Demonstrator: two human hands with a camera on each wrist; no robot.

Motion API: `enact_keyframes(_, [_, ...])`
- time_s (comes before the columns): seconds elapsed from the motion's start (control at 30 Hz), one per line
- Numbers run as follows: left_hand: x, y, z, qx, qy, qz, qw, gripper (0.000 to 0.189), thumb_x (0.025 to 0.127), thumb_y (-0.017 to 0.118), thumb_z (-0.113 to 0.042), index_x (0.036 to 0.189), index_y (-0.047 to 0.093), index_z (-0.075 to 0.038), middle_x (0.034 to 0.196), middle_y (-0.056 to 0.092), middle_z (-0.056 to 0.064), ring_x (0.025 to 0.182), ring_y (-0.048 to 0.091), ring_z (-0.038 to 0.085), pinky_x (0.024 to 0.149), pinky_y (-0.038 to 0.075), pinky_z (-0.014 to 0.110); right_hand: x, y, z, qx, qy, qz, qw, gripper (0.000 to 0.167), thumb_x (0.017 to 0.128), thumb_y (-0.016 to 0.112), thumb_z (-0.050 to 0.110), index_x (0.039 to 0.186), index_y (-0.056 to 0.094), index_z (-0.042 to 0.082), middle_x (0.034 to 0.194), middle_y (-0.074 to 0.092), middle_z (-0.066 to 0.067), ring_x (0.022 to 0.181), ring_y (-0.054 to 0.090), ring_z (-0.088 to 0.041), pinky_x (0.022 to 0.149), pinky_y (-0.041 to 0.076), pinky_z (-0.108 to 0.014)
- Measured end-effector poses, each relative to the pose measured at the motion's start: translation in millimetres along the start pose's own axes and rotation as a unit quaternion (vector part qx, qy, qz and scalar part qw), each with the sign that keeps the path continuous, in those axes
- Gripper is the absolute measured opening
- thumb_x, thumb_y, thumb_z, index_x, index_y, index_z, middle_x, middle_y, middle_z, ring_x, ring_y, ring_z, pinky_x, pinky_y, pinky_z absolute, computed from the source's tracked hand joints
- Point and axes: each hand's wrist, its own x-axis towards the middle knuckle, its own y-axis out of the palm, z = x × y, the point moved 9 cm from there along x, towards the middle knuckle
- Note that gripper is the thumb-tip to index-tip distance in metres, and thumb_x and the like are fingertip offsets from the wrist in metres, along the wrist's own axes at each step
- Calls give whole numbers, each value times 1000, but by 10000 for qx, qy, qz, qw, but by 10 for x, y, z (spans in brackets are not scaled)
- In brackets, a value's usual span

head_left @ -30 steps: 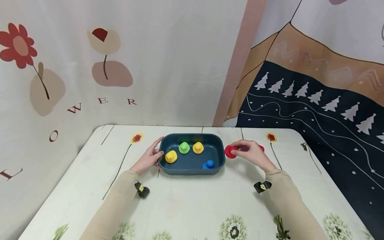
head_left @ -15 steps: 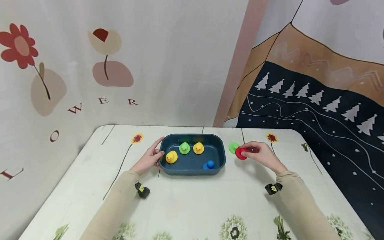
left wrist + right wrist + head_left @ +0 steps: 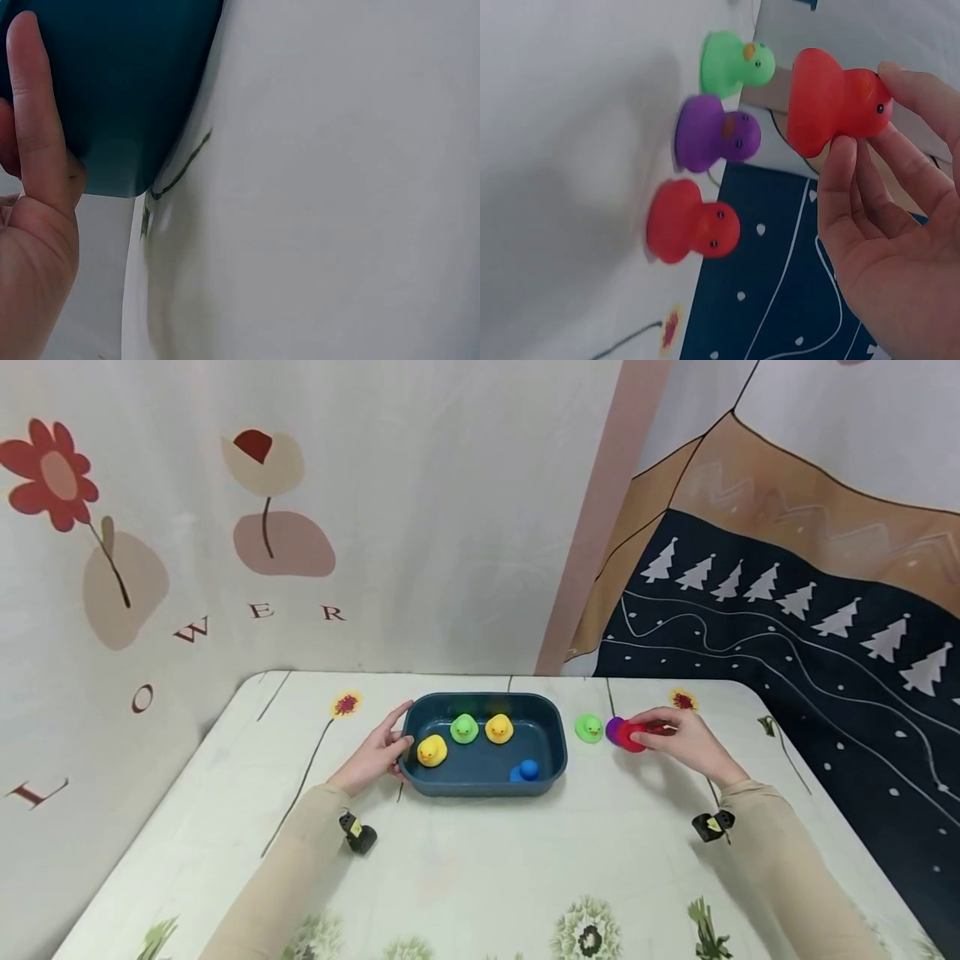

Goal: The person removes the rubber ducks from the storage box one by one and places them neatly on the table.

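Note:
My left hand [image 3: 377,752] grips the left end of a dark blue rectangular tub [image 3: 480,790], fingers spread against its wall [image 3: 120,127]. My right hand [image 3: 686,745] pinches a red rubber duck [image 3: 838,101] between thumb and fingertips, raised over the table to the right of the tub. Below it in the right wrist view, a green duck [image 3: 731,64], a purple duck [image 3: 709,135] and another red duck [image 3: 686,225] stand in a row on the table. In the head view my right hand mostly covers that second red duck.
Inside the tub are two yellow ducks [image 3: 432,751], a green duck [image 3: 464,728] and a blue duck [image 3: 528,770] near the front right. A flower-printed cloth [image 3: 480,868] covers the table. Patterned curtains [image 3: 420,527] hang behind it and to the right.
My right hand has moved right, away from the tub, with the red duck still pinched. The green and purple ducks on the table have come into sight. My left hand stays on the tub.

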Motion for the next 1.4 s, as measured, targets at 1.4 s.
enact_keyframes(1.4, [-7,10,-9,47,-99,-8,9999,66,103,44,-9,157,8,-19,80,44,15,55,50,16,59,59,36,-150,-548,-574,-496,421,-494,9967,38,95,63,21,120,62,-8,118,58,-28,102,53,-38,71,49,-16])
